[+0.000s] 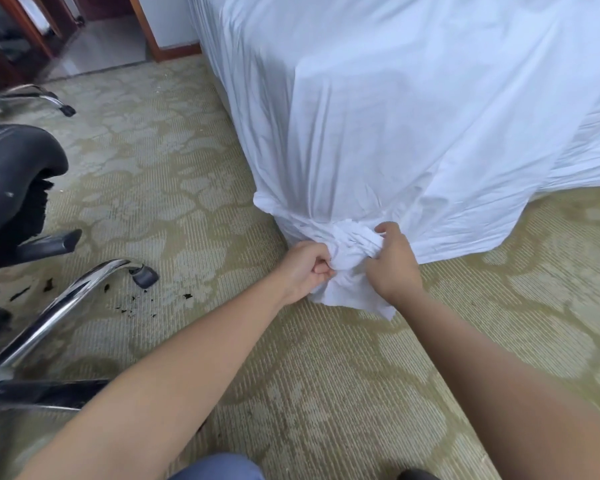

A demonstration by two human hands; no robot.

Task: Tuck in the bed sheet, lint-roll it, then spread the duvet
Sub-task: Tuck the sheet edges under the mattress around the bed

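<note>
Two hands (305,268) (392,261), one bunched sheet (352,244).

The white bed sheet (413,116) is draped over the bed corner, wrinkled, and bunched into a knot-like wad at the grip, a loose tail hanging below.

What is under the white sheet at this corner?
Only the sheet shows, draped to the carpet, its corner bunched in the left hand and right hand. Whatever lies beneath is fully covered.
</note>
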